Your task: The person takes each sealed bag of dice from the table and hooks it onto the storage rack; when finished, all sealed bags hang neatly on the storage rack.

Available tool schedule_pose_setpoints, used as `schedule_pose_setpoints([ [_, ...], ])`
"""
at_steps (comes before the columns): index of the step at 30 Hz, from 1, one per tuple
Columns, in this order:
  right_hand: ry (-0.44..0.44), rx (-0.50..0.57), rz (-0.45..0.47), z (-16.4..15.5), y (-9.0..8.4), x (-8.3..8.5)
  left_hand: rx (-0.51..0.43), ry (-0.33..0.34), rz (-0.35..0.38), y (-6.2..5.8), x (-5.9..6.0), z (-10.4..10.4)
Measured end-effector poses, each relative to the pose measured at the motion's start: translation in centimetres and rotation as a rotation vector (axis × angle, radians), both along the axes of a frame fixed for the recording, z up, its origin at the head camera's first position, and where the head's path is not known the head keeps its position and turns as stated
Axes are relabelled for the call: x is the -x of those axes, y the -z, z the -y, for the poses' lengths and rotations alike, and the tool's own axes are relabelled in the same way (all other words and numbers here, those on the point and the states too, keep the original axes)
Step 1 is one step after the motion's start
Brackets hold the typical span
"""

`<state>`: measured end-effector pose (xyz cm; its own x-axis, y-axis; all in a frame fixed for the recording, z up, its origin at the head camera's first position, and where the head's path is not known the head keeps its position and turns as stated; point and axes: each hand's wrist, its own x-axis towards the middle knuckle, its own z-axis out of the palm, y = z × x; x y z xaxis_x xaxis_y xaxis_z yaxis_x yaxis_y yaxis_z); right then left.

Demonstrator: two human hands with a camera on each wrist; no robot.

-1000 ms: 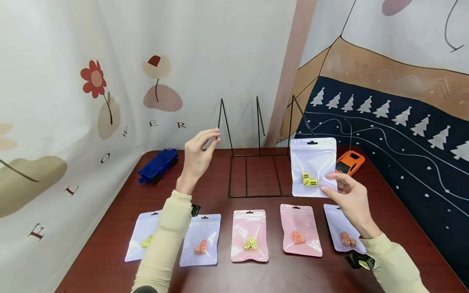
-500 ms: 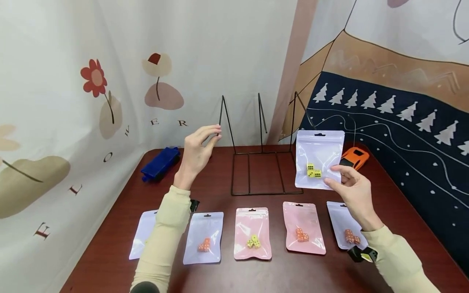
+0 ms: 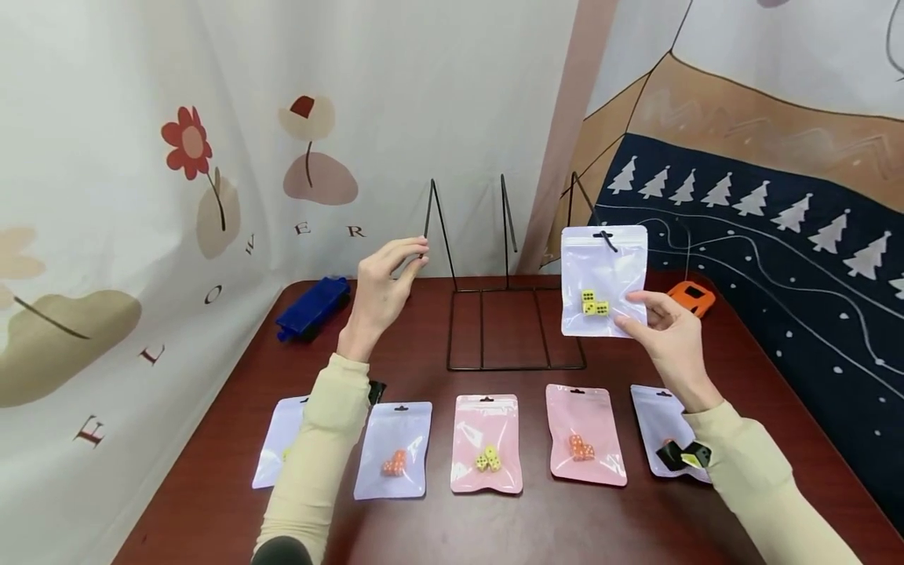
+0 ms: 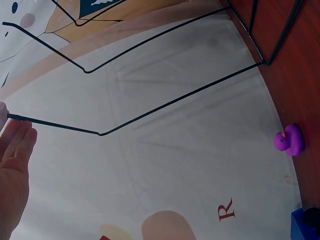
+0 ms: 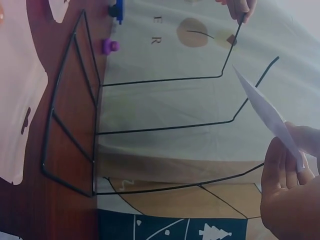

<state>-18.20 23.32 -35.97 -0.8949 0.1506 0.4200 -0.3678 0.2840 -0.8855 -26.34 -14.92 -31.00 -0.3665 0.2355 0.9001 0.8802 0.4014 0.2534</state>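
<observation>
2 hands up | L hand [image 3: 381,286] pinches rack [image 3: 508,314] prong tip | R hand [image 3: 667,337] pinches dice pouch [image 3: 603,278] upright

Staged tabletop set in a draped booth, printed fabric backdrops [image 3: 212,118] as walls, dark red table [image 3: 494,526], wire display rack [image 3: 504,314], neat row of zip pouches [image 3: 486,443], toy car [image 3: 690,297].
</observation>
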Motion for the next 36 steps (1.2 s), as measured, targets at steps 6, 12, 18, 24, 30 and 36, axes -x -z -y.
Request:
schedule_pose_setpoints([
  [6,-0.031,0.047,0.019,0.2,-0.3,0.8,-0.02,-0.014,-0.026,0.2,0.0,-0.1],
  [12,-0.081,0.156,0.021,0.8,-0.9,2.1,-0.019,0.003,-0.007,-0.1,0.0,0.0],
  [18,-0.095,0.228,0.043,1.1,-1.5,3.4,-0.016,0.019,0.021,0.2,0.0,0.2],
  [24,-0.075,0.204,0.09,1.6,-1.9,4.7,-0.021,0.024,0.014,0.3,-0.2,0.4],
  [30,-0.063,0.28,0.123,2.5,-2.4,6.1,-0.007,0.052,0.017,0.2,-0.2,0.5],
  [36,-0.039,0.292,0.149,3.2,-3.2,7.4,-0.008,0.04,0.026,0.4,-0.3,0.6],
])
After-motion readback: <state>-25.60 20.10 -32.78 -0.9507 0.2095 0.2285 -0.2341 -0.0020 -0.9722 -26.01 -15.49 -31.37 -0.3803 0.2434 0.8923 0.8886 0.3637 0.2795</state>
